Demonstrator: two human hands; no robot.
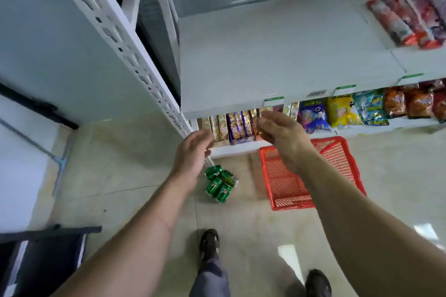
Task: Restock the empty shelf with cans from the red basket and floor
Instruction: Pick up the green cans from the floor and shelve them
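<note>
Pale floor tiles (pixel 135 171) below the bare white metal shelf (pixel 277 55) carry the cluster of green drink cans (pixel 219 183) beside the red plastic mesh basket (pixel 289 188), seemingly empty; your left hand (pixel 193 152) and right hand (pixel 280 135) hover with loose, empty grips, so probably stoop for the cans next.

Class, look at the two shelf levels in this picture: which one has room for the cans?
The upper shelf: its white surface lies bare across the middle, with packets only at its right end. The lower shelf is packed with biscuit packs and snack bags.

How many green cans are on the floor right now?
4 green cans visible, clustered on the floor left of the red basket, below the left hand; more may be hidden.
</note>
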